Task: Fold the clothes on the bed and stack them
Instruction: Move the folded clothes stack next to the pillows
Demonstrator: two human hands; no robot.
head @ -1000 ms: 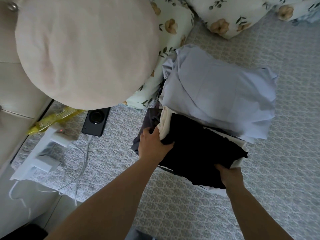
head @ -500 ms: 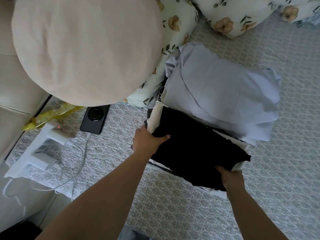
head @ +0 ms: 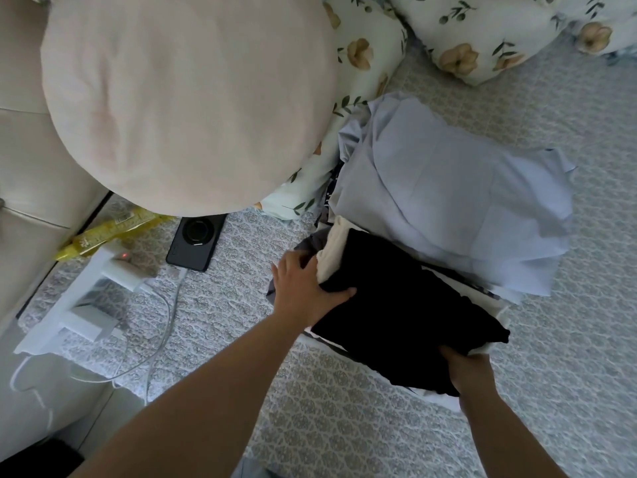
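Observation:
A stack of folded clothes lies on the grey patterned bed (head: 568,357). A black garment (head: 406,305) is on top, with a cream piece (head: 332,246) and white and grey layers under it. My left hand (head: 306,291) grips the stack's left end, thumb on the black cloth, fingers tucked under the side. My right hand (head: 468,370) holds the near right corner, fingers hidden under the cloth. A pale lavender garment (head: 455,198) lies folded loosely just behind the stack, touching it.
A big round cream cushion (head: 186,98) and floral pillows (head: 482,36) sit at the head of the bed. Left of the stack lie a black phone (head: 194,243), a white power strip with chargers (head: 86,298), cables, and a yellow packet (head: 110,232).
The stack has shifted slightly with both hands still gripping it. My left hand has slid a little along its left end; the view has tilted a bit.

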